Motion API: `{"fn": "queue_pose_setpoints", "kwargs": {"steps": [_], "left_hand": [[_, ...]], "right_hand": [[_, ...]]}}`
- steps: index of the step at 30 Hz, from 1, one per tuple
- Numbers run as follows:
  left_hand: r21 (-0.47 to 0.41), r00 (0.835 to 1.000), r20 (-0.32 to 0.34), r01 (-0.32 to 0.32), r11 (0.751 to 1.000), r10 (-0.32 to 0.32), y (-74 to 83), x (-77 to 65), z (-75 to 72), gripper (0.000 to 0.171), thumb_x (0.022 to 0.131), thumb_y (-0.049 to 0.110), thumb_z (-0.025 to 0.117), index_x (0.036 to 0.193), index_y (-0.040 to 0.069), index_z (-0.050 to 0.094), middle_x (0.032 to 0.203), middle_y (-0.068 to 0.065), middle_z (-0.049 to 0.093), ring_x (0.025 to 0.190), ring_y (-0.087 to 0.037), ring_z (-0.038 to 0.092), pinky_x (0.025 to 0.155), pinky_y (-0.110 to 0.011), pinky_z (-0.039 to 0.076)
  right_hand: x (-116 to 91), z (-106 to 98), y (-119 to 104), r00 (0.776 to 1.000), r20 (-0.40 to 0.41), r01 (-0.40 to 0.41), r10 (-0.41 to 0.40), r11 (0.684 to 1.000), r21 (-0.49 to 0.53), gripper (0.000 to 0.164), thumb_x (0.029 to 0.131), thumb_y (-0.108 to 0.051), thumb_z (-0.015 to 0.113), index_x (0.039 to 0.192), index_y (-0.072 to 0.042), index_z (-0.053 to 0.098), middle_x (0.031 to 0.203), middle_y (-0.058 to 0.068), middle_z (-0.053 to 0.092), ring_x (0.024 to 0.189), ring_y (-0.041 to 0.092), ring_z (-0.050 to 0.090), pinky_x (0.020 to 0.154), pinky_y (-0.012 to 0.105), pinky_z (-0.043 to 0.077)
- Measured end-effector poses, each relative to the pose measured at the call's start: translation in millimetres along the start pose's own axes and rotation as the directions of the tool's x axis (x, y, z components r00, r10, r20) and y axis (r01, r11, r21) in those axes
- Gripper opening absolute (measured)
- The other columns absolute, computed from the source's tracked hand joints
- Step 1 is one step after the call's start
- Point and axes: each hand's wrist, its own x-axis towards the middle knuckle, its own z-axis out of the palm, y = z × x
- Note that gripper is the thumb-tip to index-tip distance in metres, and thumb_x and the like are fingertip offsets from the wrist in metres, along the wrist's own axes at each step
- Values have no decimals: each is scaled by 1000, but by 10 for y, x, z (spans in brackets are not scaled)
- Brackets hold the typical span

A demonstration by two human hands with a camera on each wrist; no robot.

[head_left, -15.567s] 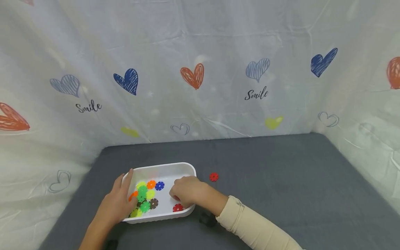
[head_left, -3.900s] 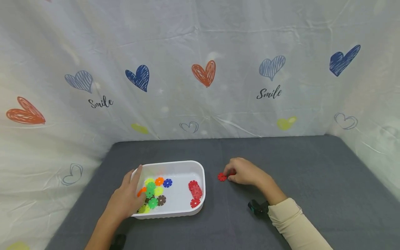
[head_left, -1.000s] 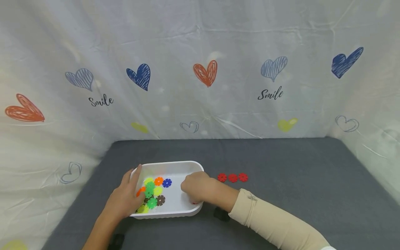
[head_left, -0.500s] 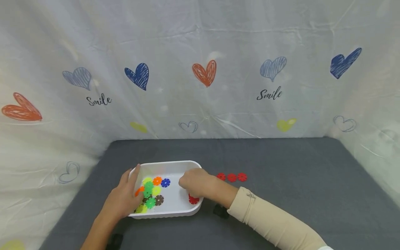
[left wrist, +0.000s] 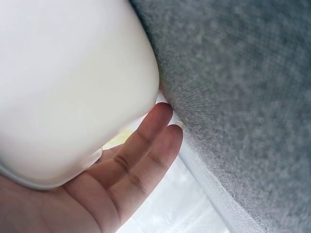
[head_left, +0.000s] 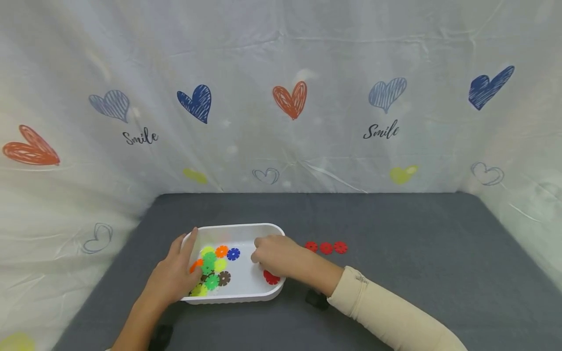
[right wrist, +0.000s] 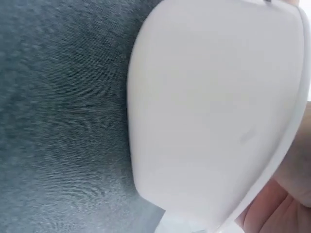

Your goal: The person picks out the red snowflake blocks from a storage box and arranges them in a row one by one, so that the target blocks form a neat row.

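Observation:
A white plastic tray (head_left: pixel 237 295) stands on the grey cloth. My left hand (head_left: pixel 173 275) grips its left end, thumb inside and fingers along the outer wall; the left wrist view shows the fingers (left wrist: pixel 146 165) against that wall. Over the tray's right end reaches my right hand (head_left: pixel 278 256), fingers bent down inside. The fingertips are hidden, so whether they pinch a piece cannot be seen. A red snowflake disc (head_left: pixel 271 277) lies below that hand. Mixed discs, among them a blue disc (head_left: pixel 233 254) and a brown disc (head_left: pixel 224 278), lie in the left half.
Right of the tray, a red disc (head_left: pixel 311 246), a second red disc (head_left: pixel 326 248) and a third red disc (head_left: pixel 340 247) form a row on the grey cloth (head_left: pixel 395 253). A white curtain (head_left: pixel 325 97) printed with hearts hangs behind and at the sides.
Since 3.9 seconds ago the right hand has left the red discs on the cloth, now three in a row, and moved left into the tray. The left hand keeps its place on the tray.

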Motion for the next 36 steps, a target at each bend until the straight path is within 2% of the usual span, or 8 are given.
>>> {"fn": "queue_pose_setpoints", "kwargs": {"steps": [8,13,17,22,27,32,36], "left_hand": [[2,1000,10,15,1000,-15,3,6,-2,94,86,19,66,162,12,10,154,-28,21,91,-44,61,79,-67,49],[-1,1000,11,15,1000,-15,6,7,0,94,86,20,67,162,12,12,154,-28,21,94,-46,61,82,-68,48],[4,1000,0,7,1000,-7,4,5,5,93,86,19,66,162,11,12,154,-28,22,92,-44,61,82,-67,49],[7,1000,-9,0,1000,0,-4,-6,14,92,86,19,64,161,10,12,154,-27,22,88,-40,62,80,-64,50],[10,1000,-5,6,1000,-6,-1,-3,8,93,86,19,65,162,11,11,154,-27,22,87,-39,62,80,-64,50],[9,1000,2,9,1000,-9,2,2,1,93,86,19,65,162,11,11,154,-27,22,88,-40,62,80,-64,50],[2,1000,4,8,1000,-8,4,0,-3,93,86,19,65,162,11,12,154,-28,22,88,-41,62,79,-64,50]], "right_hand": [[-111,-26,24,999,-52,-10,17,991,136,30,85,-20,80,114,-16,75,94,-2,68,80,8,58,74,17,51],[-169,-59,47,997,-68,-20,36,976,216,25,84,-19,81,108,-14,76,91,-3,68,76,6,56,72,15,49],[-237,-91,86,992,-119,-9,41,967,253,21,84,-18,82,103,-13,76,89,-3,67,76,6,55,72,16,49],[-362,-123,154,976,-211,23,46,950,313,19,84,-12,81,102,-10,75,93,0,68,84,11,60,79,22,51],[-512,-140,219,952,-294,33,81,931,363,27,83,-7,80,109,-7,74,105,4,70,98,16,63,86,28,52],[-650,-112,279,930,-346,16,125,925,379,31,82,-5,81,112,-6,73,106,4,69,97,18,62,85,30,53],[-734,-67,353,921,-357,0,152,920,391,31,82,-5,81,112,-6,73,103,3,68,93,17,61,82,32,53]]}}
